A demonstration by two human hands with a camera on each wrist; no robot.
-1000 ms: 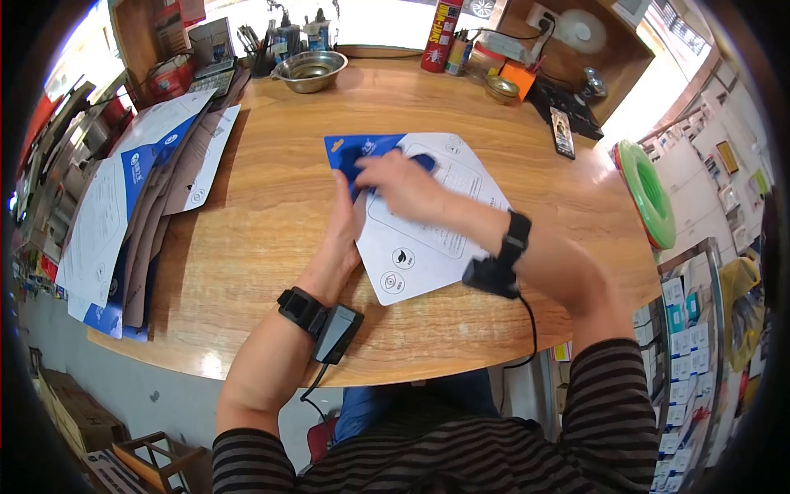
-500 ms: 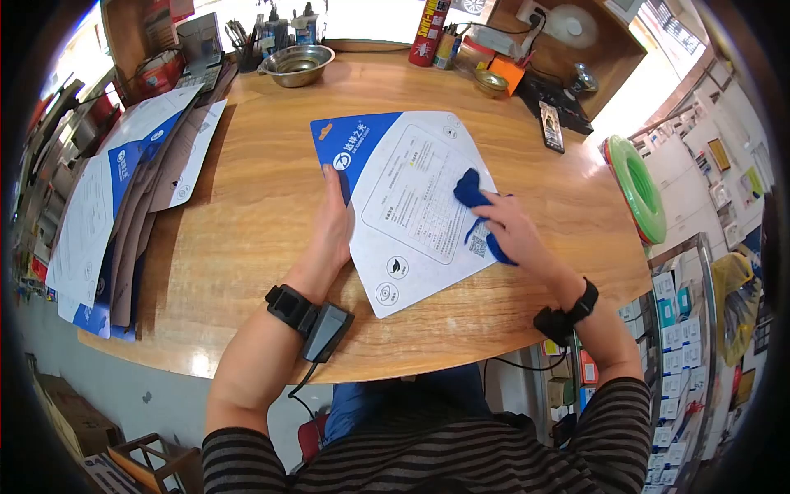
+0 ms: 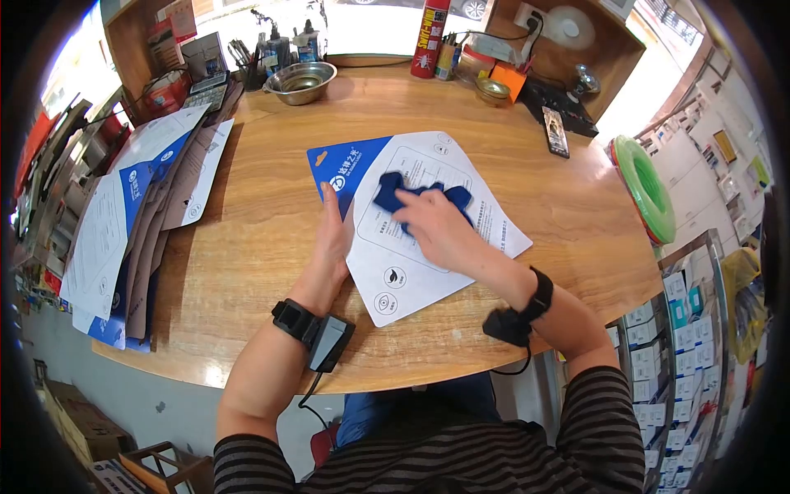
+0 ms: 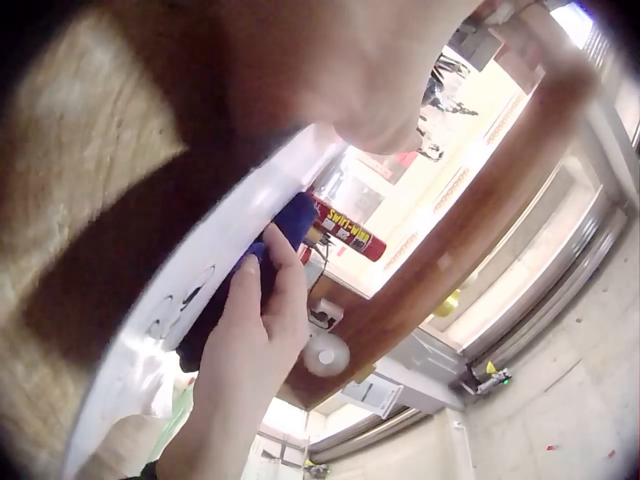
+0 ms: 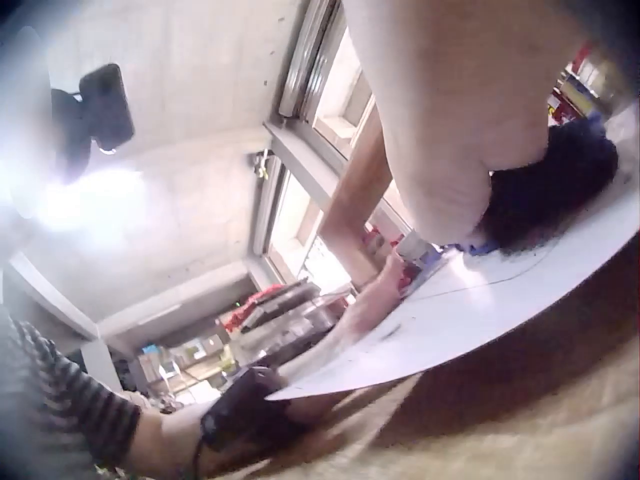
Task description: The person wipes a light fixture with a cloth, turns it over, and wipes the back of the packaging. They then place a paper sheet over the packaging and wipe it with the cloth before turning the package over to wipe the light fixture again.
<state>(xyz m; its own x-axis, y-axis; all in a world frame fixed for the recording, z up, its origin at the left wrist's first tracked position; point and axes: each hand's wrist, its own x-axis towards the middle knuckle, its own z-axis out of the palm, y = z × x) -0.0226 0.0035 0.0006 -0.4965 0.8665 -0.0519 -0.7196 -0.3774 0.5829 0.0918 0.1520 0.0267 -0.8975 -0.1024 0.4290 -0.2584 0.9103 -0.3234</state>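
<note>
A flat white-and-blue printed package [image 3: 444, 284] with a hang hole at its blue corner lies slanted over the wooden table. My left hand [image 3: 329, 247] holds its left edge, thumb along the blue band; the other fingers are mostly hidden. On the printed panel, my right hand [image 3: 444, 230] grips a crumpled dark blue cloth [image 3: 391, 191] and presses it against the surface. Thumb and fingers close on that cloth [image 4: 295, 218] in the left wrist view. From the right wrist, the cloth [image 5: 555, 190] shows beneath the hand, against the package's white face [image 5: 480, 320].
Similar packages [image 3: 103, 230] are stacked at the table's left. A metal bowl [image 3: 300, 85], a red spray can [image 3: 429, 41] and a small brass-coloured bowl [image 3: 492, 90] stand along the back. A phone [image 3: 555, 132] and green coiled tubing [image 3: 644, 193] are on the right.
The right hand swept the cloth from the blue corner to the package's right side, then back left to the middle of the panel. The left hand keeps its place at the edge.
</note>
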